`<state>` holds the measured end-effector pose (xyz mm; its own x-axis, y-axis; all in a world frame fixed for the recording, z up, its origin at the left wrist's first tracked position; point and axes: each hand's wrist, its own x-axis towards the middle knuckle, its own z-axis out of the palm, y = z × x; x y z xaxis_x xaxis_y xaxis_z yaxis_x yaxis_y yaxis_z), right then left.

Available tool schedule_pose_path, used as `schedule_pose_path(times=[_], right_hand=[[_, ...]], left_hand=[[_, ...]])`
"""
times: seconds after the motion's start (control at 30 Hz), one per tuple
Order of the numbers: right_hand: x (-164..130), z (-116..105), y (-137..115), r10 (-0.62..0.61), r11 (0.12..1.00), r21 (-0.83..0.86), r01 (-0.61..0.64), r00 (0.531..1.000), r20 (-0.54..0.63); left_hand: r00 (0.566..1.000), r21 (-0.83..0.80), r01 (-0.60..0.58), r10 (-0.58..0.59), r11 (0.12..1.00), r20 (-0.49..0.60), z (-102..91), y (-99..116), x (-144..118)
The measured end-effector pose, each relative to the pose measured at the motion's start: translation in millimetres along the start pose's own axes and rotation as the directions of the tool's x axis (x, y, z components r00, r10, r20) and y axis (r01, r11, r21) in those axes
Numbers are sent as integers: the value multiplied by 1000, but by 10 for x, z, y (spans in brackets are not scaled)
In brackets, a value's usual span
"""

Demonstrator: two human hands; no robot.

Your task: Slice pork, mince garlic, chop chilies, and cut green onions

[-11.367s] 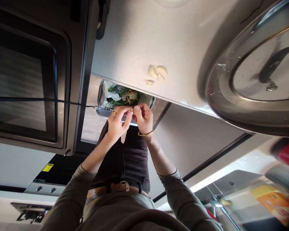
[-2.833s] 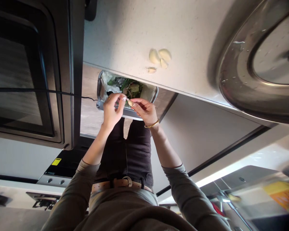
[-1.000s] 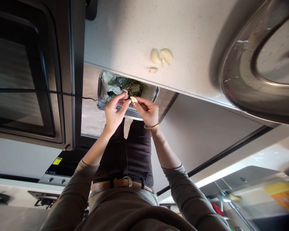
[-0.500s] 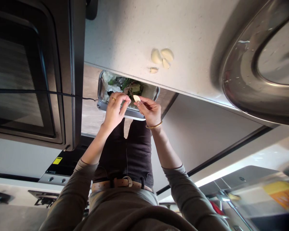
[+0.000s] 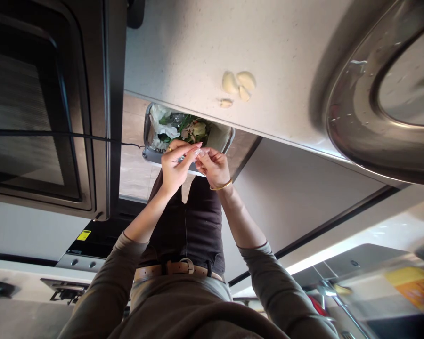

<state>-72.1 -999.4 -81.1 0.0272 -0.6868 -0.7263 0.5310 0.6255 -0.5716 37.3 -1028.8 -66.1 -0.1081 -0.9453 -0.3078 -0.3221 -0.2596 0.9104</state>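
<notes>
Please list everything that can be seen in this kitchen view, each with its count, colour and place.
worktop: one, speckled white, top centre
garlic cloves: four, cream, on the worktop near its edge
steel pan: one, silver, wet, right
oven: one, black, left
cable: one, black, across the oven
waste bin: one, grey, on the floor, holding green and white scraps
belt: one, tan, at the waist
small pale piece: one, blurred, between both hands' fingertips
left hand: ring, over the bin
right hand: gold bangle, touching the left
</notes>
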Motion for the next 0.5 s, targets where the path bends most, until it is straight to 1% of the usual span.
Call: schedule_pose_path(times=[0.07,0.13,0.2,0.27,0.33,0.4,0.43,0.5], right_hand=[[-14,43,-6,60,994,94,-63,998,31],[-32,80,-13,117,976,176,-127,991,66],[-47,106,-19,159,955,239,-175,984,84],[-53,123,-24,193,938,276,-210,977,87],[-48,138,-24,213,933,282,-226,974,76],[-40,159,-18,210,942,257,-216,976,51],[-37,172,-11,199,951,235,-201,980,32],[-37,200,13,163,974,162,-160,987,-7]], left_hand=[[999,-28,9,-10,1000,-33,23,1,-27],[999,-56,-8,6,998,-47,25,10,-25],[998,-86,-53,49,995,-46,8,17,-2],[994,-90,-106,105,990,-17,-18,16,27],[988,-56,-150,153,987,38,-40,7,43],[981,0,-182,181,983,76,-45,-2,42],[980,24,-189,186,982,75,-39,-4,36],[982,42,-185,183,982,41,-12,1,18]])
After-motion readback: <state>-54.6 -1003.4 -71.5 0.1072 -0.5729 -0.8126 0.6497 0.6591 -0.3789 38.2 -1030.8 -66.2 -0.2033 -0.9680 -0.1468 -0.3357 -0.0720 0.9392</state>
